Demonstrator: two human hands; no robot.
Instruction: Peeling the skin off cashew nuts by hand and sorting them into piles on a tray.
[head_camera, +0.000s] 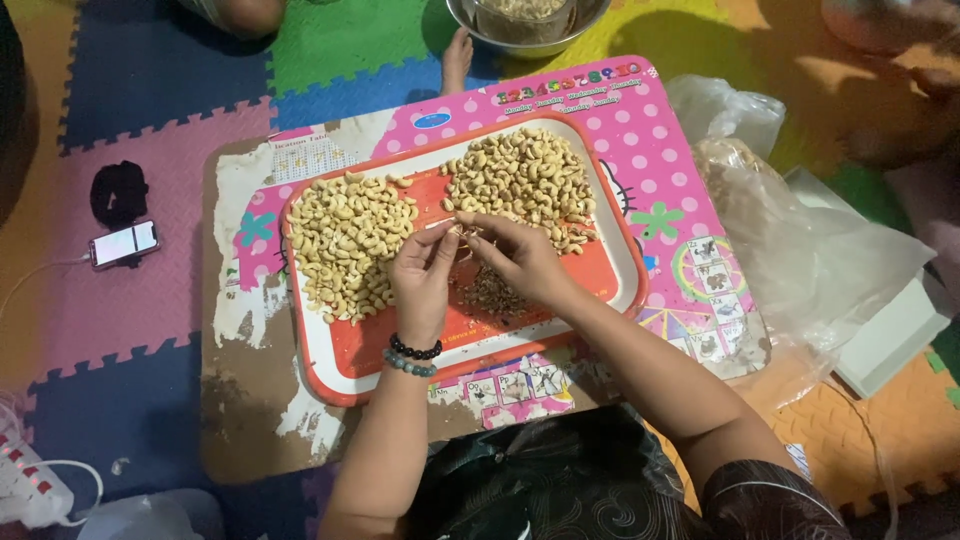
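An orange-and-white tray (330, 370) lies on a worn pink board (240, 400). On it sit two heaps of cashew nuts, a paler heap (345, 240) at the left and a browner heap (525, 175) at the right. A small pile of brown skins (492, 292) lies under my hands. My left hand (422, 275), with bead bracelets on the wrist, and my right hand (515, 255) meet over the tray's middle. Their fingertips pinch one cashew nut (458, 230) between them.
A metal bowl (527, 22) of nuts stands beyond the board, next to another person's foot (457, 58). A clear plastic bag (790, 240) of nuts lies at the right. A lit phone (124, 244) and a black hair tie (118, 190) lie on foam mats at the left.
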